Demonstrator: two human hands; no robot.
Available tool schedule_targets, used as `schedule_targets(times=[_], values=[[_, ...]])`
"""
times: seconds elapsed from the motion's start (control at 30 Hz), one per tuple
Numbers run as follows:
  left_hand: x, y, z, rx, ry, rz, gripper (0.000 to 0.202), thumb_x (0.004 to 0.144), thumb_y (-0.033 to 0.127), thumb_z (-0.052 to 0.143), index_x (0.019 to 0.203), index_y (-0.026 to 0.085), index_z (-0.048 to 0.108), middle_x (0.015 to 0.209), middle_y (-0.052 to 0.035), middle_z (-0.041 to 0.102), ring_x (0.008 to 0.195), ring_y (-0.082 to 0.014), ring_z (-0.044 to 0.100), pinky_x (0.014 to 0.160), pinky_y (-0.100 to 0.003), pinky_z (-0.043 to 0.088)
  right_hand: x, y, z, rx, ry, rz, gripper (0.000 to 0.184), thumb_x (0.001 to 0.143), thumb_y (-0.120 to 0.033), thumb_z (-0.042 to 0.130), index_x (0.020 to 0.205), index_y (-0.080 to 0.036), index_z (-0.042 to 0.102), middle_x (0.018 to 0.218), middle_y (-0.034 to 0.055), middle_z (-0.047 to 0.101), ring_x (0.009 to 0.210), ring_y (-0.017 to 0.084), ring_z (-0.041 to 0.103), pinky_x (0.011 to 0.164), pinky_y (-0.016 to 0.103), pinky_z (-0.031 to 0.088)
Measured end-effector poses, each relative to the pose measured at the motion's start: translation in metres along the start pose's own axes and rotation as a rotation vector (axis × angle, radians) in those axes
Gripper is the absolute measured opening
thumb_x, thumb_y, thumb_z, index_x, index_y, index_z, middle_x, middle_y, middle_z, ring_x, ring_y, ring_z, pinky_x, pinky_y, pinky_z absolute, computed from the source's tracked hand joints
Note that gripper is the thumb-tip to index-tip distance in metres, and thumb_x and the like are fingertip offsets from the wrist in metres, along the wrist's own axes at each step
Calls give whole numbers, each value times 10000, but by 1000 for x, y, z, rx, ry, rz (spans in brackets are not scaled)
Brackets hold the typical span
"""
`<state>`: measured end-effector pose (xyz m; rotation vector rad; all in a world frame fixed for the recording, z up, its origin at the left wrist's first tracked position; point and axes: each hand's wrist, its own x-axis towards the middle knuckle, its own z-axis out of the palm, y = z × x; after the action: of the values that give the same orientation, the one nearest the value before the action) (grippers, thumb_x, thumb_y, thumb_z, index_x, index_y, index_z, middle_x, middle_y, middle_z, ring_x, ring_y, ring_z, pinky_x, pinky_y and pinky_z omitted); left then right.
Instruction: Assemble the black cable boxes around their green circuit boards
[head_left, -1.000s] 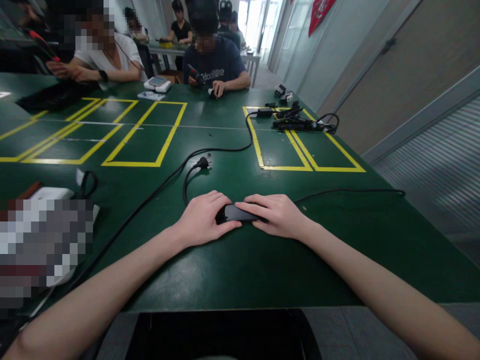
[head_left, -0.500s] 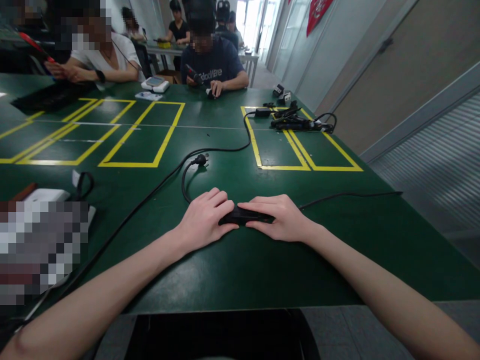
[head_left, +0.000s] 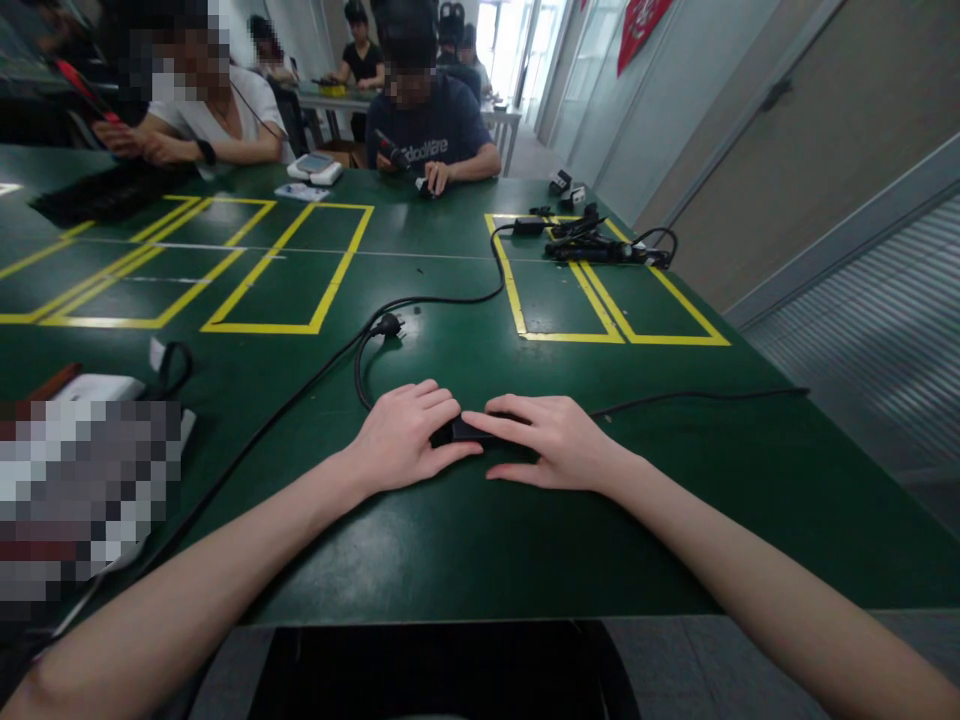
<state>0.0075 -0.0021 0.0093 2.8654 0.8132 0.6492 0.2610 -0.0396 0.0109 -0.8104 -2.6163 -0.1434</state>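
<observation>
A black power adapter [head_left: 471, 431] lies low over the table in front of me, mostly hidden by my fingers. My left hand [head_left: 405, 432] is closed round its left end, thumb along the near side. Over the right part of it, my right hand [head_left: 551, 440] has its fingers stretched across the top, while the thumb stands off from the near side. From the adapter's left a short black cord curls up to a plug [head_left: 388, 325] with bare prongs. A thin black cable [head_left: 697, 394] runs off to the right.
A long black cable [head_left: 300, 385] crosses the green table [head_left: 600, 550] diagonally. More adapters and cords [head_left: 592, 240] lie in yellow-taped boxes at the right rear. A partly blurred pile [head_left: 82, 480] sits at left. Two people work across the table.
The adapter and its plug have shifted slightly left. My right hand has loosened: its thumb has come away from the adapter and the fingers have spread. My left hand keeps its grip.
</observation>
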Motion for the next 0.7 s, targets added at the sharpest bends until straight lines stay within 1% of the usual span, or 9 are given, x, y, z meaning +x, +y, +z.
schedule_targets(times=[0.13,0.27,0.33,0.4,0.43,0.5,0.57,0.63,0.7], values=[[0,2,2,-35,1,-27,439,1030,575,570,894,167,656,848,-63,706,804,-214,633,722,-331,492,-1,-1,-3,-57,-86,20,431,1110,-390,440,1478,-223,589,1151,95,707,826,164,701,619,249,513],[0,1,-1,1,159,20,379,1017,454,628,1281,184,662,1197,-124,740,1097,-288,664,962,-458,520,-5,9,-10,45,-10,149,461,1096,-413,455,1510,-239,559,1102,87,700,767,166,666,632,269,528],[0,-1,-3,41,258,93,395,1005,330,638,1386,229,621,1350,-125,698,1235,-307,629,1097,-531,457,-9,21,-14,166,112,286,467,1086,-444,463,1491,-239,572,1114,95,708,854,199,686,723,309,569],[0,-3,-5,61,308,169,394,988,238,636,1382,243,627,1380,-115,690,1270,-294,622,1146,-539,428,-14,36,-17,285,282,452,454,1060,-482,495,1420,-235,623,1178,111,713,992,247,696,813,362,586],[0,-4,-4,57,301,194,389,984,215,634,1372,240,633,1372,-111,696,1264,-284,628,1146,-526,436,-17,44,-20,335,372,555,443,1037,-501,525,1370,-236,650,1190,110,713,1004,257,695,799,369,587],[0,-5,-3,29,230,211,376,987,206,623,1362,235,641,1343,-104,712,1249,-269,640,1128,-498,469,-23,58,-26,443,527,799,438,969,-532,603,1289,-242,676,1058,77,711,794,212,672,615,310,546],[1,-6,-1,-6,136,194,364,1000,214,602,1361,238,649,1332,-100,716,1250,-267,639,1112,-489,496,-28,69,-34,566,681,1021,480,902,-549,651,1266,-236,667,855,24,641,550,135,526,450,241,406],[1,-7,1,-31,80,175,348,1015,224,579,1354,225,657,1335,-110,711,1250,-270,636,1101,-493,514,-32,78,-45,669,840,1133,535,842,-540,688,1256,-204,652,752,-12,547,461,92,387,395,221,285],[1,-8,2,-51,64,164,332,1023,233,569,1340,206,664,1327,-117,711,1247,-269,635,1094,-491,525,-37,88,-56,674,919,1163,549,802,-525,708,1224,-178,648,723,-28,488,455,80,336,391,227,241]])
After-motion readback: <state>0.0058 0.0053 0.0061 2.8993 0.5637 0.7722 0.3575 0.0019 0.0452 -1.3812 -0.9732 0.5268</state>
